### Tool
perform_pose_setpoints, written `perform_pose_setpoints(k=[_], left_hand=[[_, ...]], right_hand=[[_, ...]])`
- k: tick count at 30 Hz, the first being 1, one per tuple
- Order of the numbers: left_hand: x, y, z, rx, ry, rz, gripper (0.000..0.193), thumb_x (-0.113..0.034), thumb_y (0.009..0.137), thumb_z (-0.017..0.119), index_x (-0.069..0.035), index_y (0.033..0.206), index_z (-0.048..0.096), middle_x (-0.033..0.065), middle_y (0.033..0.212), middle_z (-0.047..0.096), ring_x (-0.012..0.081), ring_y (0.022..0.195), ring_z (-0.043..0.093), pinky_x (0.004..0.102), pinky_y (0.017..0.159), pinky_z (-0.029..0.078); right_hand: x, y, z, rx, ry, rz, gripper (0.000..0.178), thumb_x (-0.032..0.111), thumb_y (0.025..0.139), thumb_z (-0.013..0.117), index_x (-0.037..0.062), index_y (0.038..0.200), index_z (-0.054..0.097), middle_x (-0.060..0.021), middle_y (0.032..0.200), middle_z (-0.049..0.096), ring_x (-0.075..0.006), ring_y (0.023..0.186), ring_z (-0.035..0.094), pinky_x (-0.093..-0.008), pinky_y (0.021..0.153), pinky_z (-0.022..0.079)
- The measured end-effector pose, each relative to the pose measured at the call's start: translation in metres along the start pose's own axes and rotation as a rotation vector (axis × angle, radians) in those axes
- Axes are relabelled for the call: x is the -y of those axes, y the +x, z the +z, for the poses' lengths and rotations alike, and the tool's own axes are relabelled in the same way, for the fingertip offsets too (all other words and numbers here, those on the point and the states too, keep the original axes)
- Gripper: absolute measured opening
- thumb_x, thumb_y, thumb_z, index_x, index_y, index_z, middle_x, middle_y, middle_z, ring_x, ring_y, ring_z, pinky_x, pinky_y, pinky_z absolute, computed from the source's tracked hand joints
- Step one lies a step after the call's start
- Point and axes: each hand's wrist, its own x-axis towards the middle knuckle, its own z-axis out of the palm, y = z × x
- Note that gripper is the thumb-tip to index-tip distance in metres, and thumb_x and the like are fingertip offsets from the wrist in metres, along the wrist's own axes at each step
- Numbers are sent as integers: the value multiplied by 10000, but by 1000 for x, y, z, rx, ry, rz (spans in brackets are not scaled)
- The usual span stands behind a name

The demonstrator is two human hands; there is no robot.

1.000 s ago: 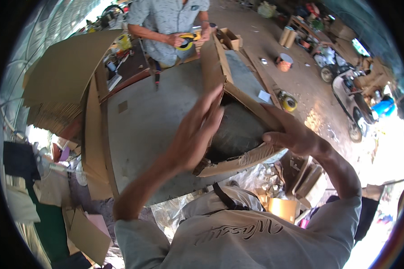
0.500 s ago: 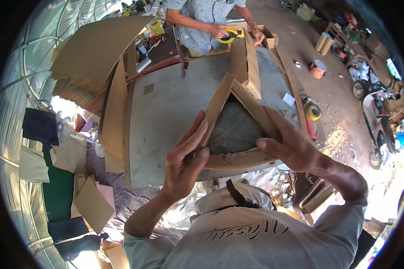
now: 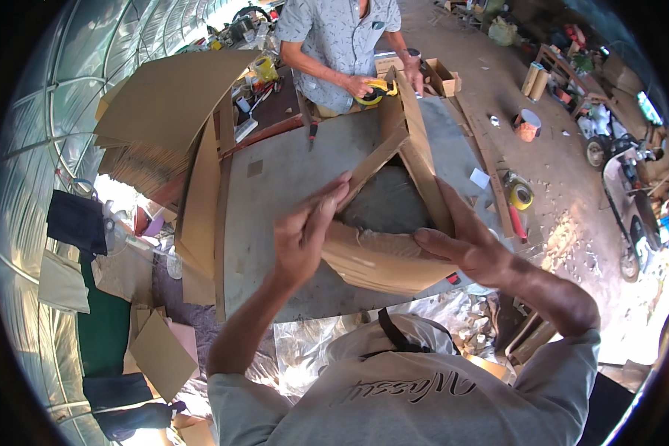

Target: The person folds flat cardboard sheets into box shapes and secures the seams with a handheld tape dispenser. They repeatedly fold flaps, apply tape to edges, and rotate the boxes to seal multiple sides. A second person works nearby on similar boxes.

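Observation:
Between my two hands is a triangular cardboard frame (image 3: 390,267), open in the middle with one corner pointing away from me. My left hand (image 3: 301,234), slightly blurred, grips its left side with fingers and thumb. My right hand (image 3: 479,245) holds the right side, its thumb pressed on the near edge. The frame is tilted, so its broad near wall shows. Through its opening I see the grey tabletop (image 3: 271,208). Just beyond the far corner stands a long folded cardboard piece (image 3: 416,111), which a co-worker holds across the table, with a yellow tape dispenser (image 3: 377,91) in one hand.
Large cardboard sheets (image 3: 171,97) are stacked at the left of the table. A red-handled tool (image 3: 313,131) lies near the far edge. On the right are a tape roll (image 3: 521,195) and a red-handled object (image 3: 517,224). A scooter (image 3: 623,201) stands farther right.
The triangular frame has tilted, so its near wall now shows broadly. My left hand has shifted slightly and blurs. The whole view has moved a little; the co-worker still holds the dispenser.

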Motion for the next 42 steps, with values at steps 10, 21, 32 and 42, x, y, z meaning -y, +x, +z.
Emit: perform_pose_setpoints(k=[10, 21, 32, 42], left_hand=[[24, 38, -38, 453, -368, 28, 558, -309, 1136, 311, 96, 1457, 521, 219, 1590, 454, 304, 1497, 409, 449, 1250, 303], [47, 43, -85, 595, -369, -45, 509, -125, 1051, 477, 56, 1527, 459, 196, 1666, 346, 307, 1559, 304, 427, 1282, 206], [62, 41, -95, 628, -598, -27, 492, -261, 1144, 383, 70, 1490, 491, 181, 1666, 337, 293, 1524, 352, 413, 1248, 320], [-17, 41, -59, 387, 293, 135, 358, -154, 1076, 541, 150, 1218, 665, 310, 1328, 654, 349, 1236, 671, 365, 1028, 511]], right_hand=[[-10, -8, 46, -376, -53, -90, 814, 204, 989, 727, -83, 1580, 247, -175, 1424, 522, -208, 1322, 486, -334, 1143, 368], [-8, 18, 84, -408, -75, 2, 888, 208, 969, 743, -82, 1600, 190, -188, 1453, 489, -231, 1338, 479, -352, 1162, 355], [1, 19, 95, -402, -135, 38, 853, 200, 985, 727, -77, 1598, 202, -169, 1474, 481, -202, 1360, 460, -338, 1162, 359], [-16, 10, 98, -495, -163, -60, 908, 227, 959, 767, -106, 1586, 201, -216, 1470, 496, -220, 1356, 477, -335, 1152, 379]])
